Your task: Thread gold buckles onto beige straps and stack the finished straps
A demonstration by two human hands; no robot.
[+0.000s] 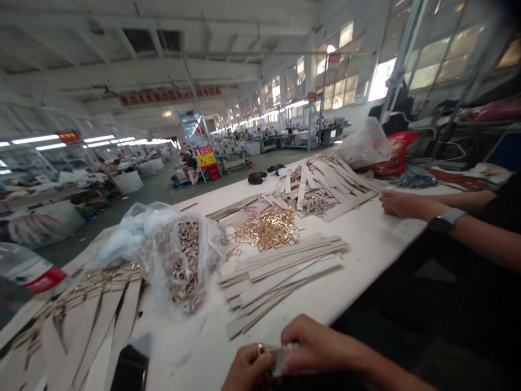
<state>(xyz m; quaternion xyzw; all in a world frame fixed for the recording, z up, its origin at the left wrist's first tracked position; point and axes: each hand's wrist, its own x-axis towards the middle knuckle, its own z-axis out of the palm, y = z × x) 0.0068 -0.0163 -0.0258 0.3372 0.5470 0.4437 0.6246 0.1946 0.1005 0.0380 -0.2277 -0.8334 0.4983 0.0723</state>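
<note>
At the near edge of the long white worktable (358,244), the person is working with both bare hands close together. The left hand (250,365) is pinching one end of a small pale-grey flat strip (279,359), and a bit of gold-coloured metal is glinting by its fingertips. The right hand (315,345) is gripping the other end of the strip, thumb and fingers closing over it. The piece is sitting between the two hands, just in front of the person's body; motion is blurring it, so I cannot tell whether the metal is joined to it.

Just beyond the hands, a loose stack of long, flat, grey-beige strips (285,277) is lying across the tabletop. Behind that, a heap of shiny gold rectangular metal buckles (271,228) is spreading out, and farther back a larger tangled pile of pale strips (325,182) is rising. To the left, a clear plastic bag (211,244) is sagging open around many small beige loops (185,260). Nearer, long beige straps with gold fittings (83,326) are lying beside a glossy black flat object (130,370).

On the right, a co-worker's hand (394,203) is resting near the table's edge, a grey-banded watch (445,220) circling the wrist.
</note>
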